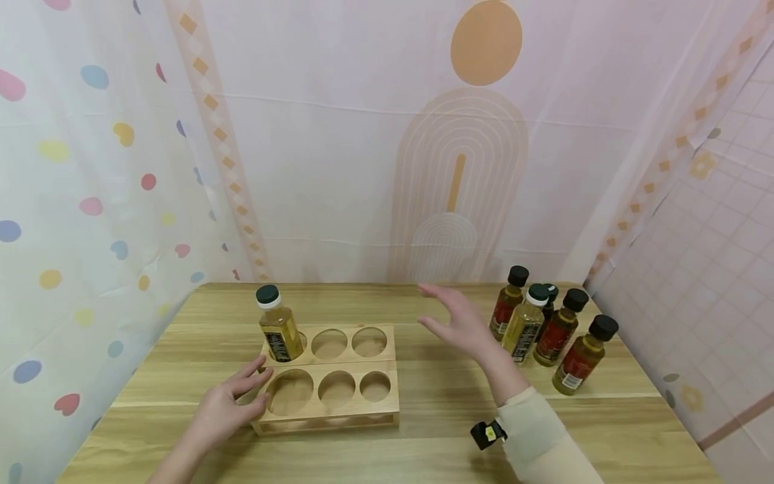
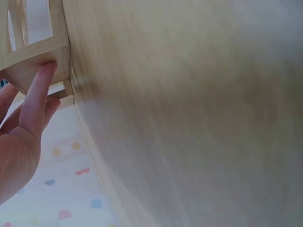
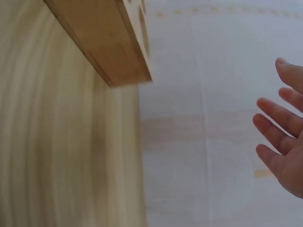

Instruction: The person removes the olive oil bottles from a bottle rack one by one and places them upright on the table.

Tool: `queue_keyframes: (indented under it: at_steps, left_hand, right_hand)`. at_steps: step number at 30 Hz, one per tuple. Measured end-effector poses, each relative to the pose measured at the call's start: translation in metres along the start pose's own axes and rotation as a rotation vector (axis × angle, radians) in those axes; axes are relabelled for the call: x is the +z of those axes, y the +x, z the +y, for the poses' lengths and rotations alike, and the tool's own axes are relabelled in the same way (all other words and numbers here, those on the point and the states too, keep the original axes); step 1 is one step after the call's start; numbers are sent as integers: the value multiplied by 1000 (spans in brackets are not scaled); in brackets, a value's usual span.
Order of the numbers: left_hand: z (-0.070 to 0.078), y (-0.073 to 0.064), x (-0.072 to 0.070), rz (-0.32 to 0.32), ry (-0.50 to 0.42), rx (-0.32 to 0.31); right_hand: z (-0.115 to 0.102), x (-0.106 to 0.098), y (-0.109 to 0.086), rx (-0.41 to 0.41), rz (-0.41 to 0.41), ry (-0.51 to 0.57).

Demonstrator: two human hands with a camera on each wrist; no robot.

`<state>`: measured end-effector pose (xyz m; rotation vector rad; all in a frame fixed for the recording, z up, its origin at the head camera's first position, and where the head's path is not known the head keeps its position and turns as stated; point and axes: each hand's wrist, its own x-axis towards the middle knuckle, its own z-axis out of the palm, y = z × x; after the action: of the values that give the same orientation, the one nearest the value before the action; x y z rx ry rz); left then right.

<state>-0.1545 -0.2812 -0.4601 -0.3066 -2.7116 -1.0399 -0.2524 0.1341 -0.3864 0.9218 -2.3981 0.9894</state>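
Note:
A two-tier wooden rack [image 1: 357, 364] with round holes stands left of the table's middle. One bottle of yellow liquid with a dark green cap [image 1: 281, 329] stands in its back left hole, leaning slightly in the head view. At the rack's left side is my left hand [image 1: 226, 407]; in the left wrist view its fingers [image 2: 39, 97] touch the rack's end panel [image 2: 40, 71] without curling round it. My right hand [image 1: 462, 326] hovers over the table between the rack and the bottle group, fingers spread, holding nothing. In the right wrist view that hand [image 3: 286, 137] is apart from the rack [image 3: 109, 42].
To the right stands a group of several bottles: a yellow one with a green cap [image 1: 523, 326] and red-labelled, black-capped ones, the nearest being a bottle [image 1: 580, 359] at front right. Patterned curtains [image 1: 338, 168] hang behind the wooden table [image 1: 435, 430].

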Motion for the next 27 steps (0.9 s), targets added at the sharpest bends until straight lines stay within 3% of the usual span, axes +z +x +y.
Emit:
queue_keyframes:
  at_steps: [12,20,27]
  left_hand:
    - [-2,0,0,-11,8,-13]
    - [-2,0,1,-10,-2,-13]
    - [-1,0,0,-19,-1,-23]
  right_hand:
    - [-28,48,13,14,-123,90]
    - [-49,71,23,86,-218,135]
    - [-65,90,35,99,-253,162]
